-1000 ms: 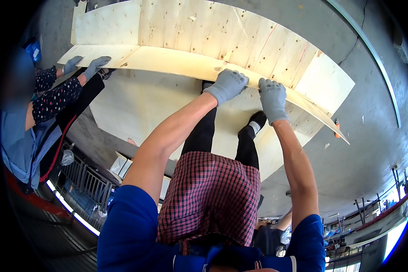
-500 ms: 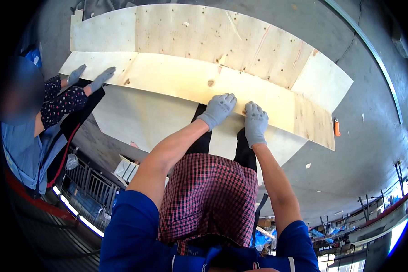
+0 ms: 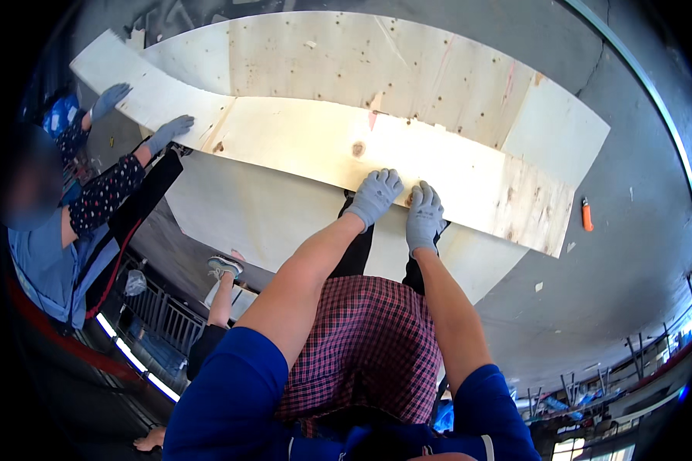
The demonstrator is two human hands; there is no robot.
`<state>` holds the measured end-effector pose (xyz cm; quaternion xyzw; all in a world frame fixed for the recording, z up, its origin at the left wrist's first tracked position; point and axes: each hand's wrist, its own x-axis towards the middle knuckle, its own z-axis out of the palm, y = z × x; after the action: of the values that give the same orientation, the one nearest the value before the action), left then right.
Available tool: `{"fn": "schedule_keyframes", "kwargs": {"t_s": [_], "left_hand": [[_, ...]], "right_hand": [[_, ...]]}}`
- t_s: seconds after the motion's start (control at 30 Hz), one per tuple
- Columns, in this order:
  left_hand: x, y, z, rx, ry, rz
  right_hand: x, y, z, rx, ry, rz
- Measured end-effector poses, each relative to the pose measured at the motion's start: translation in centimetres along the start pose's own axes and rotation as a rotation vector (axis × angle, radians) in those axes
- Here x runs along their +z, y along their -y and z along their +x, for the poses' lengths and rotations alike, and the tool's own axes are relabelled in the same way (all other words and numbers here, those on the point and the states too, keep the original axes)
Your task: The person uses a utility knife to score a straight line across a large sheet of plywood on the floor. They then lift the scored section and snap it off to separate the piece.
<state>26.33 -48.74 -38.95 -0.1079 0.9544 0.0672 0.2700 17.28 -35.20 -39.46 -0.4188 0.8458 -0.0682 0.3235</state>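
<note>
A long, thin strip of pale wood veneer (image 3: 300,138) with dark knots lies across a wider veneer sheet (image 3: 315,58). My left hand (image 3: 375,198), in a grey glove, has its fingers bent over the strip's near edge. Close to its right, my gloved right hand (image 3: 424,219) holds the same edge; both thumbs are mostly hidden. At the strip's left end, a co-worker's grey-gloved hands (image 3: 169,134) are on its near side. That end is bent up and away from the sheet below. More pale sheet (image 3: 261,207) shows under the near edge.
An orange cutter or lighter-like object (image 3: 587,214) lies on the grey floor to the right. A long metal strip (image 3: 644,91) runs along the floor at the far right. Another person's shoe (image 3: 225,266) is at the lower left, near a dark railing (image 3: 165,307).
The strip's left end has swung up and away, with the co-worker's farther hand moved along it. My hands stay on the near edge. Another person's leg has come into view at lower left.
</note>
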Motion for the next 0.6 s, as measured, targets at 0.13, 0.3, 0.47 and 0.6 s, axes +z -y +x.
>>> {"fn": "schedule_keyframes", "kwargs": {"t_s": [0.13, 0.3, 0.47, 0.6], "left_hand": [[3.5, -0.9, 0.3, 0.015, -0.006, 0.093], [2.3, 0.6, 0.4, 0.025, -0.049, 0.013], [-8.0, 4.4, 0.1, -0.016, -0.045, -0.296], [-18.4, 13.4, 4.2, -0.054, -0.192, -0.265]], "right_hand": [[3.0, -1.9, 0.8, -0.055, -0.002, 0.009], [0.4, -2.5, 1.9, -0.173, -0.048, -0.033], [-8.7, -2.2, 4.8, -0.377, -0.052, -0.026], [-20.3, 1.1, 15.3, -0.553, -0.235, -0.056]]}}
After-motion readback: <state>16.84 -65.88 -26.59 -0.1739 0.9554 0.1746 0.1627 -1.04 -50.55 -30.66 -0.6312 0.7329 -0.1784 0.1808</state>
